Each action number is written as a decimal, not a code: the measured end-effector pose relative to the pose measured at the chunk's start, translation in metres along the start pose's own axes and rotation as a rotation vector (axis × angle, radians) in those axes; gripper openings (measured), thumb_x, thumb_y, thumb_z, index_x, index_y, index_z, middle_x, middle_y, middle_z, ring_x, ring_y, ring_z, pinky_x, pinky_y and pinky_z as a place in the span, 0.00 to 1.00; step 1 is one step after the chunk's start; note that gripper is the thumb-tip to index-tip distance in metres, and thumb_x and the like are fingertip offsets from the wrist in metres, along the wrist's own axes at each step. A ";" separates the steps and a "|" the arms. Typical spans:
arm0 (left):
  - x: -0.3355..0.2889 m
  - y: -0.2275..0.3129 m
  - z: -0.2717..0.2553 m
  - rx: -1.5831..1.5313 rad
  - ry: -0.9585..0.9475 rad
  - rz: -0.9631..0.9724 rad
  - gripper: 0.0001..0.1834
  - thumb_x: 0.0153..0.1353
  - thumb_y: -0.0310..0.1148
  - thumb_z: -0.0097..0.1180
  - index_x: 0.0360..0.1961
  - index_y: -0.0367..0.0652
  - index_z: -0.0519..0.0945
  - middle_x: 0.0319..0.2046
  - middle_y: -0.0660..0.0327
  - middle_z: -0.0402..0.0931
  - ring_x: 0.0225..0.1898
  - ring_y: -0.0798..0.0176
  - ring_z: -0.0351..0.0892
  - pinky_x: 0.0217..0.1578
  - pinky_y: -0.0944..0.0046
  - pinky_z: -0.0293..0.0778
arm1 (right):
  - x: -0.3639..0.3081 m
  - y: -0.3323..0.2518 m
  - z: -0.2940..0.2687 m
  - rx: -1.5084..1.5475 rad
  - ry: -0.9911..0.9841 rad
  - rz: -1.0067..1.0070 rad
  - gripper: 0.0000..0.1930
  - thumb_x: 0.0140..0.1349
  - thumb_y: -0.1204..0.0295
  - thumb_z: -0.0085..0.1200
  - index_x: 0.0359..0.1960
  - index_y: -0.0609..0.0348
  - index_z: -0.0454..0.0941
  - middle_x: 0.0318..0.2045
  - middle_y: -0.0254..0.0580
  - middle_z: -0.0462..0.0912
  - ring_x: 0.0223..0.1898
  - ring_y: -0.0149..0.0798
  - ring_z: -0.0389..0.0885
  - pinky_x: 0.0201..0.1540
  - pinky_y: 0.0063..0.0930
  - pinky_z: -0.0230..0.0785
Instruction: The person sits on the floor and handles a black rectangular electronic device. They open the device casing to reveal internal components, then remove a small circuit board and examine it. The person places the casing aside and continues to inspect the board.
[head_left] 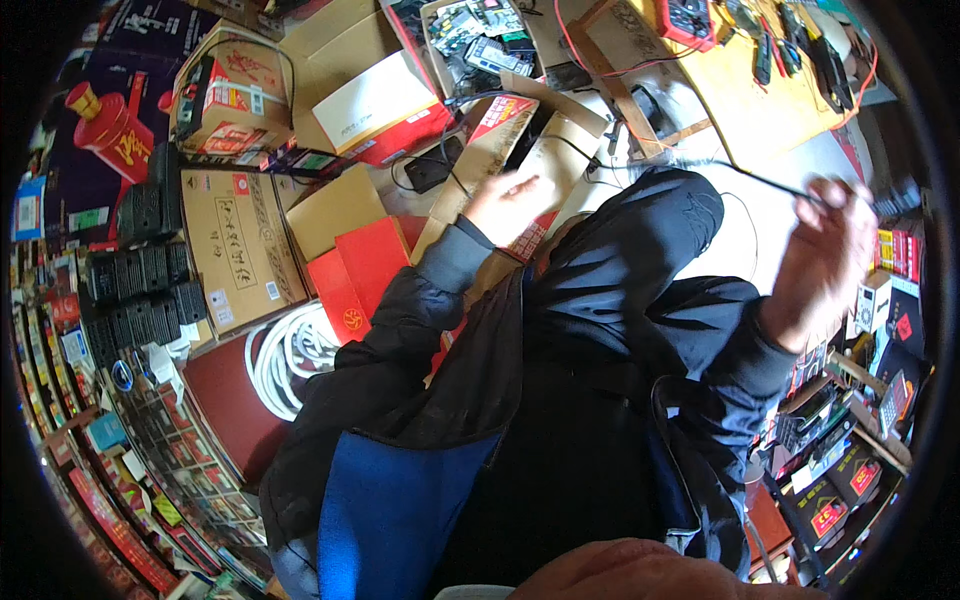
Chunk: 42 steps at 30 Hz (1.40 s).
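Observation:
My right hand [832, 245] is raised on the right side, slightly blurred, with its fingers closed on a black cable [765, 181]. The cable stretches leftward over the pale surface, and a dark blurred piece [897, 201], perhaps its plug end, sticks out beyond the fingers. My left hand [508, 208] is over an open narrow cardboard box [470, 165] with red-printed flaps. Glare washes out its fingers, so their grip is unclear. Another thin black cord [568, 143] crosses the box close to that hand, and a black adapter [432, 170] lies to its left.
A carton of electronic parts [485, 50] stands at the far side. Pliers [763, 58] and a red meter [686, 18] lie on the wooden board [735, 95]. At left are a red box [360, 270], a coiled white cable [292, 360] and black handset-like devices [135, 285].

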<state>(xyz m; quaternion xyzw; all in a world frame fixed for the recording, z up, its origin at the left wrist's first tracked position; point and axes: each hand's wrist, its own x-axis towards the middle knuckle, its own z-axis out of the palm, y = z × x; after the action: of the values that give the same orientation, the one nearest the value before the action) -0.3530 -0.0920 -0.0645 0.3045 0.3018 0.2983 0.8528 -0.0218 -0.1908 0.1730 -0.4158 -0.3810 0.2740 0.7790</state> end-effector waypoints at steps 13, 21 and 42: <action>0.062 -0.040 0.008 -0.693 0.280 0.071 0.14 0.73 0.33 0.49 0.47 0.30 0.74 0.43 0.49 0.76 0.48 0.50 0.77 0.57 0.50 0.75 | -0.055 -0.139 -0.102 0.395 -0.079 -0.238 0.09 0.66 0.68 0.50 0.28 0.55 0.73 0.18 0.32 0.71 0.22 0.27 0.70 0.31 0.29 0.56; -0.059 -0.016 0.063 -0.357 0.107 0.001 0.13 0.73 0.35 0.53 0.51 0.38 0.75 0.39 0.52 0.80 0.42 0.50 0.83 0.48 0.47 0.82 | -0.066 -0.127 -0.167 0.519 0.101 -0.053 0.08 0.73 0.73 0.45 0.33 0.59 0.70 0.19 0.32 0.62 0.23 0.29 0.58 0.32 0.28 0.51; -0.116 -0.036 0.133 0.229 -0.305 -0.177 0.09 0.75 0.31 0.51 0.47 0.36 0.78 0.38 0.57 0.84 0.44 0.64 0.84 0.48 0.64 0.77 | -0.124 0.060 0.003 -0.548 -0.508 0.950 0.12 0.69 0.66 0.59 0.41 0.61 0.74 0.29 0.42 0.83 0.21 0.26 0.73 0.25 0.20 0.67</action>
<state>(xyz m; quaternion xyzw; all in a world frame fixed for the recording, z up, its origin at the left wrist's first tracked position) -0.3229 -0.2402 0.0332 0.4132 0.2269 0.1365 0.8713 -0.0997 -0.2511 0.0770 -0.6477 -0.3846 0.5743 0.3206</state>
